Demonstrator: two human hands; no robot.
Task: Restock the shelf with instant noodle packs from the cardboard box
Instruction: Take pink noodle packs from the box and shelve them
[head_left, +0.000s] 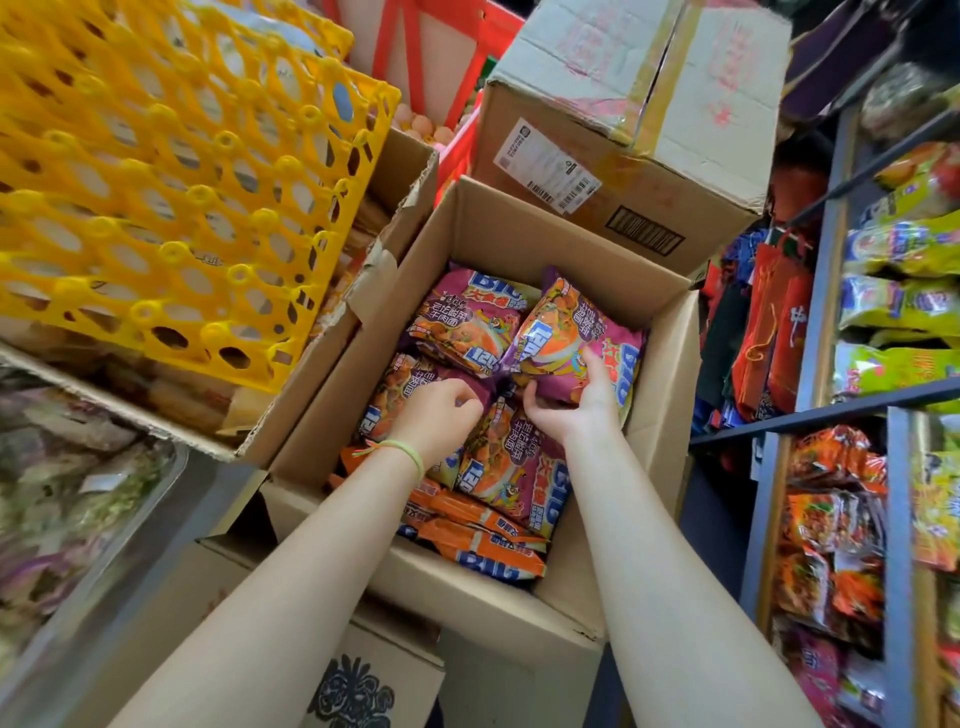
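An open cardboard box (524, 244) in the middle holds several purple and orange instant noodle packs. My right hand (576, 402) grips the near edge of a purple noodle pack (571, 332) at the box's right side, thumb on top. My left hand (441, 413), with a green band at the wrist, reaches in with fingers curled and pinches the edge of another purple pack (410, 387) at the box's left. Orange packs (483, 540) lie at the near end. The blue metal shelf (826, 260) stands to the right, filled with packets.
A sealed cardboard box (628, 119) sits behind the open one. Yellow plastic egg trays (171, 171) rest on another carton at the left. A red crate (457, 67) with eggs is at the back. Green packets (904, 249) and orange packets (831, 514) fill the shelf.
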